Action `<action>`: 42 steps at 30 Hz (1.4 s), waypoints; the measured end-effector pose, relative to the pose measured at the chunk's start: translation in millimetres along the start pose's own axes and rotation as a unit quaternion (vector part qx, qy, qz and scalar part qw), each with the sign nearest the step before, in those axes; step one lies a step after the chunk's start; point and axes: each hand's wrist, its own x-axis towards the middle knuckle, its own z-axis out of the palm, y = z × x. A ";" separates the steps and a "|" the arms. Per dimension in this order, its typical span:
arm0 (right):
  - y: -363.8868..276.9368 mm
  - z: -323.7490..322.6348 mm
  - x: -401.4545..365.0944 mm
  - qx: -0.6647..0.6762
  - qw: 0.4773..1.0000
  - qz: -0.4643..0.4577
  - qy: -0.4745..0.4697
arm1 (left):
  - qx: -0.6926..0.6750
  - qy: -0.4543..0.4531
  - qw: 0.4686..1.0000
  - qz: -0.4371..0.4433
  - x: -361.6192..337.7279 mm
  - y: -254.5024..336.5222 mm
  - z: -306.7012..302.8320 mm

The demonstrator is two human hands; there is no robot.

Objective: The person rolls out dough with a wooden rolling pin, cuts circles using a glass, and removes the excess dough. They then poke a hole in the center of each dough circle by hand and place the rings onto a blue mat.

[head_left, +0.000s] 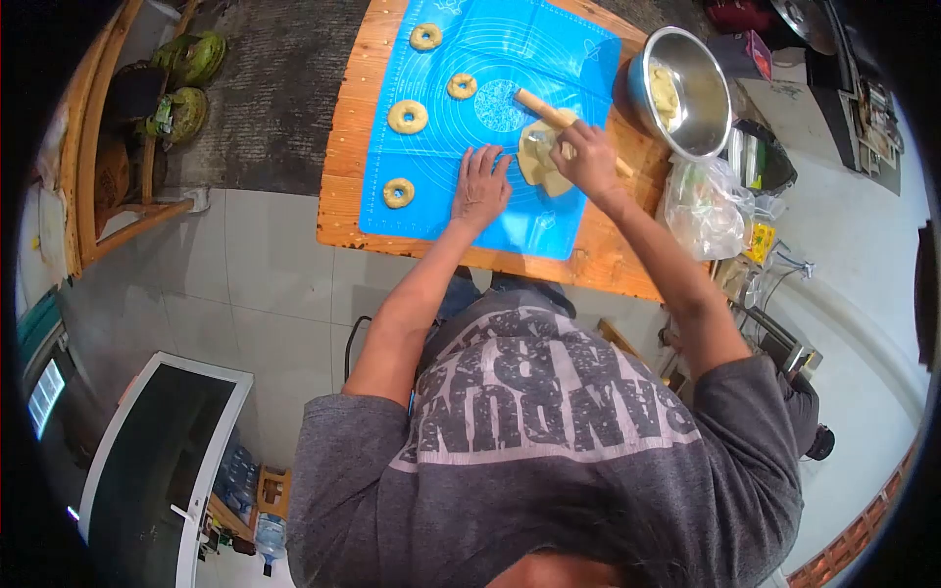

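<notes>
My left hand (481, 184) lies flat on the blue baking mat (431, 211) with its fingers spread, holding nothing. Over a flattened sheet of pale dough (535, 169), my right hand (590, 160) is closed, fingertips down near the dough's right side. What those fingers hold is hidden. A wooden rolling pin (541, 106) lies diagonally across the dough's upper edge and passes beneath the right hand. Ring-shaped dough pieces rest on the mat: one ring (398, 181) left of my left hand, another ring (409, 105), a ring (463, 73) and a ring (425, 25) farther off.
The mat covers much of a wooden table (343, 147). At the table's right stands a metal bowl (720, 93) with a lump of dough (665, 96) inside. Nearer me is a clear plastic bag (708, 211). A wooden rack (98, 230) with green gas cylinders (181, 113) stands at left.
</notes>
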 end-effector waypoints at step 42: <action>-25.4 20.2 -6.7 0.020 0.966 0.197 0.164 | 0.000 0.004 1.000 0.007 2.0 3.0 -3.4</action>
